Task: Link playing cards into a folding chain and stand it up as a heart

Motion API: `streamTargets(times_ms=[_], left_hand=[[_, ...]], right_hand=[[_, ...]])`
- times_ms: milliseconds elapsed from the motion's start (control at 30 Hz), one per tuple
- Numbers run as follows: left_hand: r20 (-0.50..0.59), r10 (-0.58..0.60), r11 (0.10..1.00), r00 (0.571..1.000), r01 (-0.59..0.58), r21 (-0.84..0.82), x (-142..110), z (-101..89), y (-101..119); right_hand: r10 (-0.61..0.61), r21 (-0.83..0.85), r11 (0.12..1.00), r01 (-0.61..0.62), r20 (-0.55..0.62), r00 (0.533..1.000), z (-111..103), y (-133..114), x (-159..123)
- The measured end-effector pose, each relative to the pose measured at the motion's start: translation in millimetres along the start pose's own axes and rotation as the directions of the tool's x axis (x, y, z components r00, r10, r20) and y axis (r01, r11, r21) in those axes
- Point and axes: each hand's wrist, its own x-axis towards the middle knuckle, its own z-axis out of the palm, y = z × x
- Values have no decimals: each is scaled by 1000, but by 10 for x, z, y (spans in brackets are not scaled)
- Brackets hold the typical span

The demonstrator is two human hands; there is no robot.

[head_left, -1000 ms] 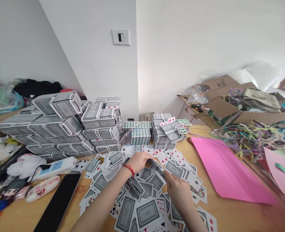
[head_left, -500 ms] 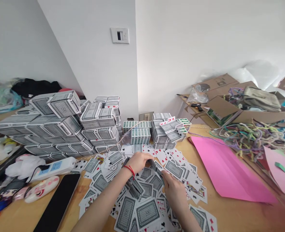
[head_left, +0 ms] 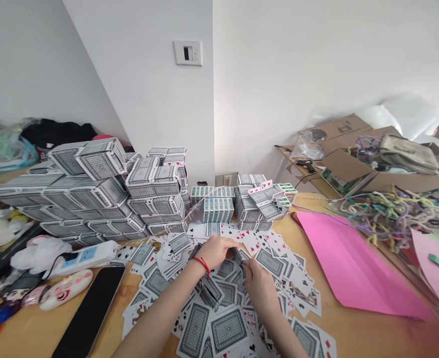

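Observation:
My left hand (head_left: 219, 251), with a red string bracelet at the wrist, curls over a bent playing card (head_left: 238, 256) above the loose pile. The fingertips of my right hand (head_left: 258, 283) pinch the near end of that same card. Part of the card is hidden under my left fingers, so I cannot tell if it is one card or more. Beneath my left wrist a folded card piece (head_left: 209, 294) stands on edge. Scattered playing cards (head_left: 228, 328), some face up and some face down, spread under and around both hands.
Stacked blocks of folded cards (head_left: 85, 194) rise at the left, with more card blocks (head_left: 249, 211) and green card boxes (head_left: 218, 210) behind the pile. A black phone (head_left: 88, 313) and a white power strip (head_left: 87, 256) lie left. Pink paper (head_left: 353, 268) and tangled cords (head_left: 383, 214) lie right.
My right hand has shifted slightly left and up, closer to my left hand along the card. The left hand keeps nearly the same place. The whole view has moved a little.

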Motion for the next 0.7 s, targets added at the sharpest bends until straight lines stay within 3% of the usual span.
streamTargets(times_ms=[367,500,600,700], left_hand=[[-29,-58,998,998,58,6,21,41,-28],[-37,-76,997,996,77,18,29,52,-36],[-10,-77,997,997,78,28,45,35,-32],[-2,-76,996,997,76,40,61,17,-17]], right_hand=[[-27,-38,999,28,25,999,0,-33,-13],[-88,117,990,72,140,986,-172,-16,-80],[-234,319,937,141,276,932,-345,2,-54],[-254,272,946,174,298,920,-429,30,53]])
